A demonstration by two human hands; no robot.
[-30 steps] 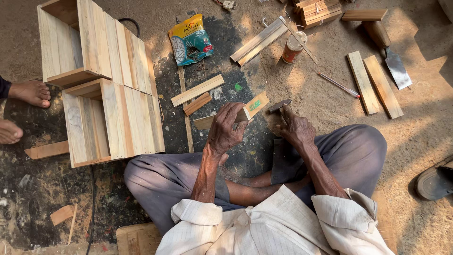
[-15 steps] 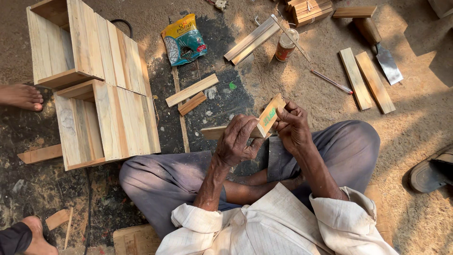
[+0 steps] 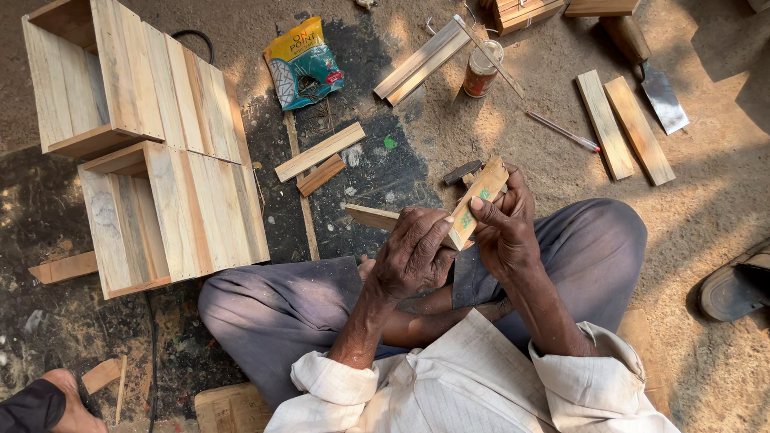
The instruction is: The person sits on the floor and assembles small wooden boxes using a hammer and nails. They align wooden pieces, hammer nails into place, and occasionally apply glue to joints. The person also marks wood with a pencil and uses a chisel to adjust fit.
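wood strip (image 3: 479,200) | long axis slants up-right from your left hand (image 3: 413,256) | right hand (image 3: 504,228) nearer its middle | both grips pinching it

An open-air carpentry workshop: wooden crates (image 3: 152,144), cut slats (image 3: 626,128) and a chisel (image 3: 650,72) on dirt.

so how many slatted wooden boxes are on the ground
2, side by side at the person's left: upper pale slatted wooden box near the top-left corner, lower pale slatted wooden box touching it just below. More may lie outside the frame.
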